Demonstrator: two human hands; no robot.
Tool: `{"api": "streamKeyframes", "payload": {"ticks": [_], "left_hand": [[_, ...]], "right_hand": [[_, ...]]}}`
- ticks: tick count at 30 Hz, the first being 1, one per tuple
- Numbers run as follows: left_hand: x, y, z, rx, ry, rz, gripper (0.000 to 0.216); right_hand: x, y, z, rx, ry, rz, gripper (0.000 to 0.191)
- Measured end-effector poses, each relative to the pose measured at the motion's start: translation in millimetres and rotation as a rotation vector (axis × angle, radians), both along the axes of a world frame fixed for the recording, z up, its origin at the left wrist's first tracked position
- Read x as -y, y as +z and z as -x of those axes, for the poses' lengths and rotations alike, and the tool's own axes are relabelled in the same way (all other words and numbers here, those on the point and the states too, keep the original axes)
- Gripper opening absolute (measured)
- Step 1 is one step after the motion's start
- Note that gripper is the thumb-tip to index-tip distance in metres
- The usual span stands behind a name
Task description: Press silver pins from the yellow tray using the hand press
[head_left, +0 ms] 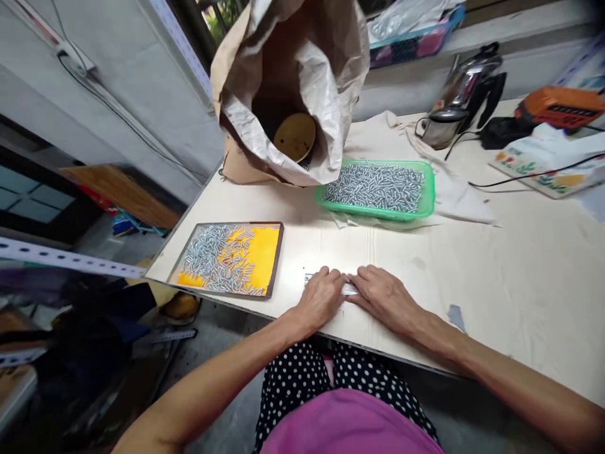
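My left hand (322, 295) and my right hand (384, 294) rest close together near the table's front edge, fingers curled down. Between them, pressed to the tabletop, lies a small shiny piece that looks like a clear plastic packet (350, 289). Both hands grip it, and the fingers hide most of it. To the left of my hands is a shallow tray with a yellow bottom (265, 252), partly covered by loose silver screws (208, 249). Beyond my hands stands a green plastic basket (378, 214), filled with similar small metal pieces (378, 184).
A large open paper sack (326, 120) with a round yellowish scoop or bowl (295, 137) inside stands at the back. Farther right are a metal kettle (467, 82), a steel cup (442, 128) and an orange tool (560, 106) with cables.
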State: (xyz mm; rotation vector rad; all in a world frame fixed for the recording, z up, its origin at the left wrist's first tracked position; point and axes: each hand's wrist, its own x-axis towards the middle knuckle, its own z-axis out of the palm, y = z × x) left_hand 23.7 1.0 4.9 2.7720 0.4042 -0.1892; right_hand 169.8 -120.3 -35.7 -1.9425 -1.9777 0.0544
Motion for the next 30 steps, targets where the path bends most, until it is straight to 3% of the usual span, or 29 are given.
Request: {"api": "streamKeyframes", "payload": {"ticks": [3, 6, 9, 12, 17, 24, 27, 30], "left_hand": [[2, -2.2, 12, 0.151, 0.117, 0.033, 0.044], [7, 3.1, 38, 0.335, 0.313, 0.048, 0.043], [13, 11.2, 73, 0.397, 0.51, 0.085, 0.03], [18, 10.4, 102, 0.361, 0.612, 0.119, 0.027], [25, -12.0, 114, 0.4, 0.585, 0.113, 0.028], [27, -28.7, 104, 0.445, 0.487, 0.025, 0.021], [24, -35.5, 103, 0.446, 0.503, 0.017, 0.02], [25, -41.2, 100, 0.433, 0.516, 0.021, 0.022]], "right_hand": [[1, 5.5, -4, 0.003, -0.001, 0.026, 0.054], [4, 11.5, -5, -0.034, 0.054, 0.029, 0.069], [2, 23.2, 0, -0.114, 0.155, 0.026, 0.047], [-11, 35.3, 13, -0.147, 0.23, 0.059, 0.027], [-42, 37.0, 43, -0.006, 0.433, 0.175, 0.021], [-62, 23.7, 55, 0.108, 0.479, 0.194, 0.015], [-66, 12.5, 56, 0.023, 0.458, 0.119, 0.014], [-66, 5.6, 63, -0.216, 0.419, 0.023, 0.018]]}}
